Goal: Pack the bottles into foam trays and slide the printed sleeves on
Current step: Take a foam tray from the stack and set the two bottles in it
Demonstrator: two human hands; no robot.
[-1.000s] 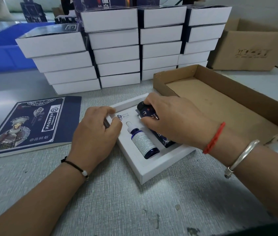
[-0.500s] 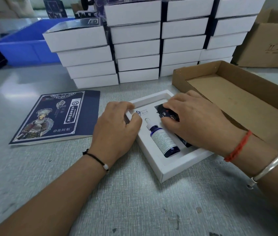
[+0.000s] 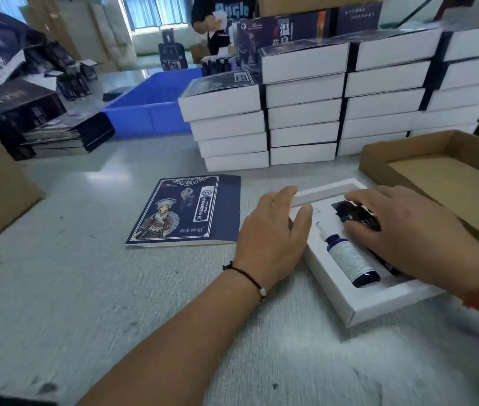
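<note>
Both hands hold almost the same places as half a second ago, while the camera has lifted, bringing more of the room behind into view.

Left hand [image 3: 273,230] rests on the near-left corner of the white tray [image 3: 358,306], fingers relaxed and only slightly bent, steadying it. Right hand [image 3: 408,230] presses a dark item [image 3: 355,213] into the right slot, fingers curved over it; whether it is a second bottle I cannot tell. One labelled blue bottle [image 3: 348,259] already lies in the left slot. A printed sleeve [image 3: 188,212] lies flat on the table [image 3: 86,288] just left of the tray, not yet slid on. Stacks of sleeved boxes [image 3: 305,106] stand behind, so many sets look done; this one seems about halfway.
</note>
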